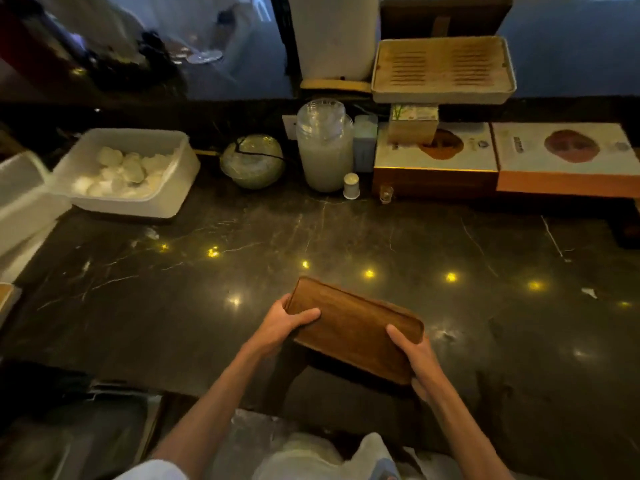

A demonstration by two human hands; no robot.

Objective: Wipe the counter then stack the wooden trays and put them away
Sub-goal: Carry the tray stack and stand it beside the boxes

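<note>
A brown rectangular wooden tray (353,327) is held above the dark marble counter (346,237), tilted with its near right corner lower. My left hand (289,322) grips its left short end, thumb on top. My right hand (417,355) grips the near right corner, thumb over the rim. I cannot tell whether more than one tray is in the stack. No cloth is in sight.
Along the back stand a white tub of pale lumps (128,171), a round green glass bowl (252,161), a clear jar with stacked lids (325,147), a small white shaker (351,185), two flat printed boxes (502,157) and a slatted tray (443,69). A sink (79,431) lies near left.
</note>
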